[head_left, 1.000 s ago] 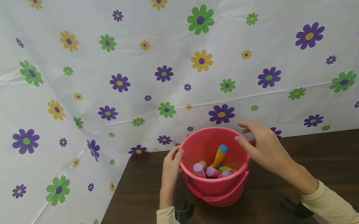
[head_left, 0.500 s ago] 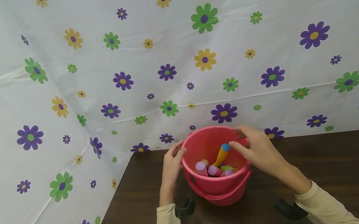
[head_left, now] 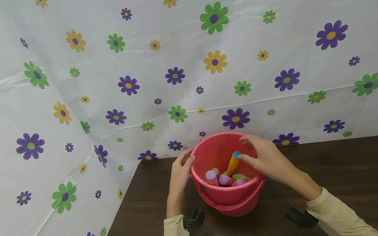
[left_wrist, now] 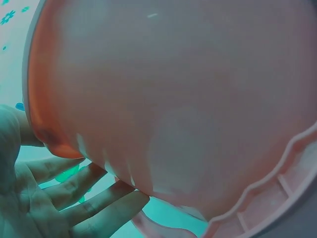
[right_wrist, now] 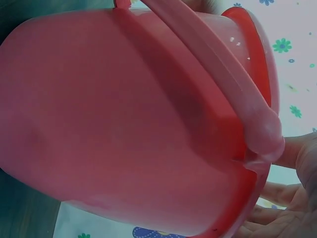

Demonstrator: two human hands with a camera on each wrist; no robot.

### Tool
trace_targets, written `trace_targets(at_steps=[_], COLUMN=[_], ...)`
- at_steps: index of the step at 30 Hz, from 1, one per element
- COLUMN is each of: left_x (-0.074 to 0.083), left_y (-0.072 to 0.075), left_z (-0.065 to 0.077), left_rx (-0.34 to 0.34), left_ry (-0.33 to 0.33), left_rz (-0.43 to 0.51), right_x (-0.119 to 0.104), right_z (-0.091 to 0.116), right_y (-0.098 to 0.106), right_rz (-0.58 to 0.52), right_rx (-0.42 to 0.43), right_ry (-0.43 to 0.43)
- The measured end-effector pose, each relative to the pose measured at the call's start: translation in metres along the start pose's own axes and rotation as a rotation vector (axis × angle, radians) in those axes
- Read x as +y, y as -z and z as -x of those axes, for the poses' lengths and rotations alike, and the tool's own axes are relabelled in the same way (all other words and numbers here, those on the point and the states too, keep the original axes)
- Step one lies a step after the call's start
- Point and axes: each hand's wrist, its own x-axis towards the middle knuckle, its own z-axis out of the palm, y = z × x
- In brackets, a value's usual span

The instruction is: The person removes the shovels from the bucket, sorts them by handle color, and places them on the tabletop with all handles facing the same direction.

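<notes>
Head view: at lower middle, the left hand (head_left: 178, 175) pinches the rim of the pink bucket (head_left: 231, 196), probably for steadying it; the right hand (head_left: 271, 160), spread, is at the orange stick (head_left: 233, 165), contact unclear. Left wrist view: fingertips (left_wrist: 138, 199) touch the wall, lower left. Right wrist view: handle (right_wrist: 213, 54), upper right.

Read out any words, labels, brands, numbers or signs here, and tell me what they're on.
None can be read.
The pink bucket and flowered cloth show no visible lettering.
Any marks on the pieces in the bucket or the dark wrist straps are too small to make out.
</notes>
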Motion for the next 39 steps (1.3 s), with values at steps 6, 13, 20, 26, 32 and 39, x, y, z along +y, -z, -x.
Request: trace_targets(at_steps=[6,13,20,26,32,39], left_x=[-0.001,-0.002,0.001,0.000,0.015,0.034], left_y=[0.000,-0.001,-0.003,-0.003,-0.003,-0.004], left_z=[0.001,0.000,0.000,-0.001,0.007,0.019], left_rx=[0.003,0.008,0.007,0.003,0.000,0.000], left_ry=[-0.001,-0.023,-0.028,-0.028,-0.017,-0.011], left_rz=[0.012,0.007,0.009,0.013,0.018,0.001], right_x=[0.001,0.002,-0.001,-0.002,-0.003,-0.003], right_z=[-0.006,-0.015,-0.023,-0.028,-0.033,-0.035], right_y=[-0.006,-0.012,-0.016,-0.019,-0.021,-0.023], right_rz=[0.005,0.003,0.059,0.065,0.062,0.058], right_rx=[-0.059,-0.139,-0.176,-0.218,-0.257,-0.291], right_ry=[-0.012,-0.050,-0.040,-0.027,-0.047,-0.077])
